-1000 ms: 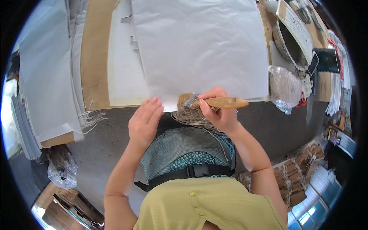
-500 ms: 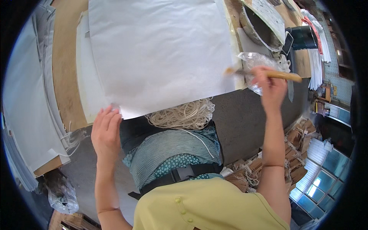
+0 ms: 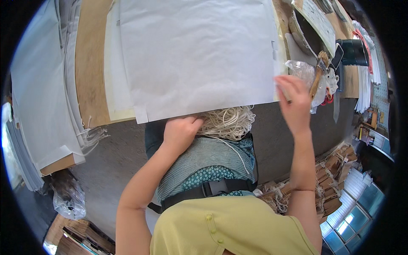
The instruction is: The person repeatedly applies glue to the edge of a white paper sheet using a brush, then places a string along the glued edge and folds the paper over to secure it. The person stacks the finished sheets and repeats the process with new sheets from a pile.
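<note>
lap: green patterned apron [image 3: 208, 161] with black strap and plastic buckle [image 3: 214, 187] nearest me; bundle of off-white cotton cords [image 3: 227, 121] lies on it, just under the table edge.
left hand: left hand [image 3: 180, 134] curled, fingers down on the near end of the cord bundle, touching it. I can't tell if it has pinched a cord or only rests there.
right hand: right hand [image 3: 293, 100] raised, fingers spread wide, holding nothing, at the right edge of the large white paper sheet [image 3: 195, 55].
sheet: lies flat on the brown wooden table [image 3: 89, 76], near edge overhanging toward the lap, above the cords.
handling: I judge the sheet light, thin, creases easily; take it by an edge or corner, flat palm to steady. Cords soft, limp, tangle-prone; pull one by its end.
far right: wooden-handled brush [image 3: 318, 74] on a clear plastic bag [image 3: 304, 72], just beyond the right hand.
far left: stack of white paper bags [image 3: 38, 97].
</note>
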Available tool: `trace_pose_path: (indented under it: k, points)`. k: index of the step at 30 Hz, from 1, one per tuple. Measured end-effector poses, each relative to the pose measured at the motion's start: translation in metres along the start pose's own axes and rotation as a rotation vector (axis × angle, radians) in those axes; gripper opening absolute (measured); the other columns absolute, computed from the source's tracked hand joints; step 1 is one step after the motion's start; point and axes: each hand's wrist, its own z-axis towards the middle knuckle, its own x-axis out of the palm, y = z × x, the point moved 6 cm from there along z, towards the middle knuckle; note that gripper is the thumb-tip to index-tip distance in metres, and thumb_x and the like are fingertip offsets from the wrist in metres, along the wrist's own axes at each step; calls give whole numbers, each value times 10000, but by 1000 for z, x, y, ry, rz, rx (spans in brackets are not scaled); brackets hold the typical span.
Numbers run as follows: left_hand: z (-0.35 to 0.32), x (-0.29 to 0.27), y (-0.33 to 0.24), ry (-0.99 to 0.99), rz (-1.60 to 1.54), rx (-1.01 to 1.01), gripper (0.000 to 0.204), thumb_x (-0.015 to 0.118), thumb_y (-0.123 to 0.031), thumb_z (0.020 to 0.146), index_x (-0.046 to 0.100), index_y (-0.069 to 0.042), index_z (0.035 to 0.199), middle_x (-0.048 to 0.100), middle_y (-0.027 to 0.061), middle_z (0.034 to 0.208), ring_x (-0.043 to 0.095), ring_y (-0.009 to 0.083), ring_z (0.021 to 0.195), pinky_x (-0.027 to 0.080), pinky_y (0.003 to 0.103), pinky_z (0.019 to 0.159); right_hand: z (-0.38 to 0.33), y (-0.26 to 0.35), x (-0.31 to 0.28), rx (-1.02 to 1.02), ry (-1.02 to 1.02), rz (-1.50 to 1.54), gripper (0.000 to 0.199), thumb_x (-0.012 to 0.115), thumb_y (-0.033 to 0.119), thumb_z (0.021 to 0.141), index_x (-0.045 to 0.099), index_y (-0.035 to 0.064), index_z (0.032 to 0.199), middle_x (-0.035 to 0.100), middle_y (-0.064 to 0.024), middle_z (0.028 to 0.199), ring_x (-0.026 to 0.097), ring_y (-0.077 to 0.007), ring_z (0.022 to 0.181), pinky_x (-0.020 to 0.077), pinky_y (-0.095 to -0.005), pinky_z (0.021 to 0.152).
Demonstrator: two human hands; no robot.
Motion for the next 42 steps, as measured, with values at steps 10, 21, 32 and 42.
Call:
trace_pose_path:
  k: [10,21,32,42]
  points:
    - [-42,-112,-10,21,-1514,-576,80,687,74,877,672,66,955,697,113,1008,683,221,927,575,324,819,-42,132,44,113,627,1113,172,724,173,932,719,55,1058,691,-95,1027,642,-262,1035,508,-378,915]
    - [-64,-224,65,-492,-19,-288,161,738,106,757,722,19,891,644,71,866,601,207,848,474,296,727,-41,-34,6,476,238,921,154,610,129,1024,651,28,915,627,-30,870,563,-99,803,439,-241,711]
    - [-27,-141,49,-265,210,-263,211,710,5,840,728,-39,1045,649,114,1053,608,320,993,508,396,826,-27,8,19,-62,26,-23,220,793,101,788,675,82,973,647,-64,1040,635,-287,992,538,-402,840]
    - [-9,-108,44,-185,12,-212,414,772,-197,840,565,-39,1162,551,155,1120,561,334,983,462,420,856,-10,16,30,-14,79,191,113,749,53,858,669,39,936,648,-97,925,643,-294,861,538,-393,728]
